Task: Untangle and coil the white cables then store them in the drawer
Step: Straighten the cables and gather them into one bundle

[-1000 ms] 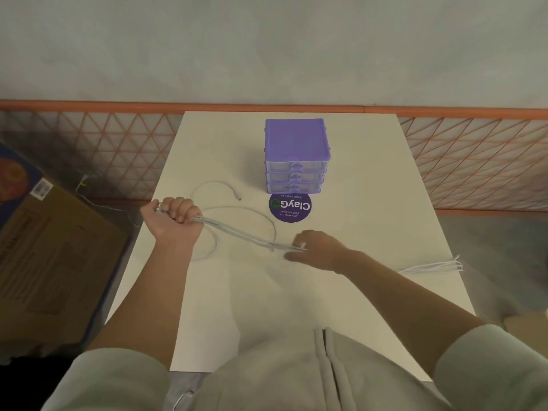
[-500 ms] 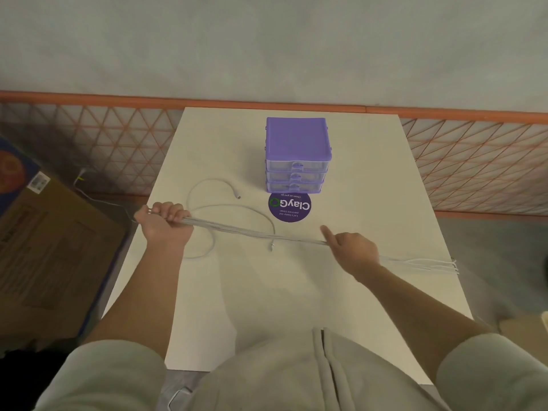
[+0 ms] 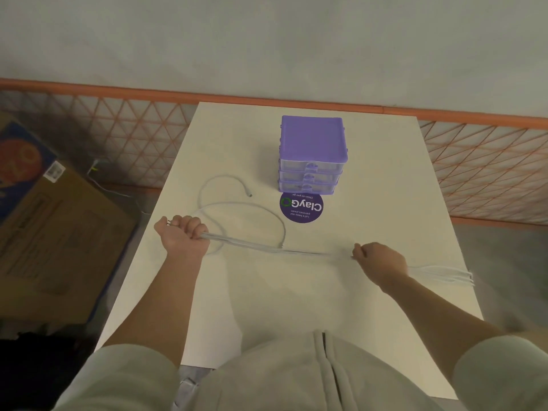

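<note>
Fisted tight, left hand (image 3: pixel 184 236) grips one end of the cable bundle (image 3: pixel 267 249); right hand (image 3: pixel 381 261) pinches it further along, strands taut over the table (image 3: pixel 385 179). Second cable (image 3: pixel 234 206) lies loose, drawers (image 3: pixel 311 173) closed — early days, I'd say.

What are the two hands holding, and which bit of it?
Both hold the same bundle of white cables. The left hand grips one end in a fist; the right hand pinches it farther along, near the looped far end.
</note>
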{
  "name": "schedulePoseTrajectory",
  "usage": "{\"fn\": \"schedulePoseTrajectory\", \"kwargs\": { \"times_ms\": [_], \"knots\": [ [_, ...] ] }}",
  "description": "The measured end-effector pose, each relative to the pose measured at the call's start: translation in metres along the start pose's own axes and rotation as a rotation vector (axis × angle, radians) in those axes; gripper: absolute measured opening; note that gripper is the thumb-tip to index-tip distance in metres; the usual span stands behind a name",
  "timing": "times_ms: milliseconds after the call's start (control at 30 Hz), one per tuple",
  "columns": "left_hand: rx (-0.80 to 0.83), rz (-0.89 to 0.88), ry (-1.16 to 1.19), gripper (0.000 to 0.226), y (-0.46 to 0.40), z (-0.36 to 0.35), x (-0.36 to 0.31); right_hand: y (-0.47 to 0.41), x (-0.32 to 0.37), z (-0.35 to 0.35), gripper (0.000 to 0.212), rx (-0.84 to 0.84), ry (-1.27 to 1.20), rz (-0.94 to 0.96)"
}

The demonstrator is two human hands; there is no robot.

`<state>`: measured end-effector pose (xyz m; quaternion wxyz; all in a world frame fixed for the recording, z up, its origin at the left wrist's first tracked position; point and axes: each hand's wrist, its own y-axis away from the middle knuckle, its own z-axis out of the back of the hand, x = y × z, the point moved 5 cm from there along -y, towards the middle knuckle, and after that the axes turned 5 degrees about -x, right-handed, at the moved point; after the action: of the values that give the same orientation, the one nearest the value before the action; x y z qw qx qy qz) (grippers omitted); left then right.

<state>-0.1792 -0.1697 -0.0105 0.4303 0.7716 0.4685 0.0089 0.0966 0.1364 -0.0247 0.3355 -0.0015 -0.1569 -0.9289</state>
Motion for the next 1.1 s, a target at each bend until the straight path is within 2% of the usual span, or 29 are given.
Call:
{"fn": "schedulePoseTrajectory", "kwargs": {
  "times_ms": [200, 300, 433, 600, 667, 767, 933, 1000, 1100],
  "knots": [
    [0.007, -0.021, 0.003, 0.047, 0.002, -0.004, -0.013, -0.012, 0.042, -0.008, 0.02, 0.125, 0.003, 0.089],
    [0.021, 0.0, -0.028, 0.047, 0.005, -0.007, -0.011, -0.018, 0.076, -0.011, 0.008, 0.183, -0.121, 0.18],
    [0.034, 0.019, -0.103, 0.046, 0.006, -0.01, -0.01, -0.022, 0.127, -0.016, 0.035, 0.15, -0.077, 0.42],
    [0.067, 0.019, -0.159, 0.047, 0.007, -0.013, -0.012, -0.015, 0.153, -0.033, 0.064, 0.168, 0.218, 0.626],
    [0.091, 0.031, -0.162, 0.048, 0.006, -0.012, -0.01, -0.013, 0.156, -0.033, 0.06, 0.118, 0.249, 0.636],
    [0.131, 0.054, -0.153, 0.047, 0.006, -0.01, -0.01, -0.01, 0.159, -0.029, 0.035, 0.028, 0.204, 0.627],
    [0.223, 0.08, -0.155, 0.031, 0.009, -0.018, -0.009, -0.002, 0.149, -0.034, 0.017, 0.004, 0.15, 0.647],
    [0.233, 0.083, -0.171, 0.03, 0.011, -0.021, -0.008, 0.001, 0.149, -0.031, 0.016, -0.041, 0.074, 0.648],
    [0.23, 0.083, -0.183, 0.039, 0.014, -0.025, -0.007, 0.006, 0.16, -0.01, 0.023, -0.093, -0.164, 0.538]
  ]
}}
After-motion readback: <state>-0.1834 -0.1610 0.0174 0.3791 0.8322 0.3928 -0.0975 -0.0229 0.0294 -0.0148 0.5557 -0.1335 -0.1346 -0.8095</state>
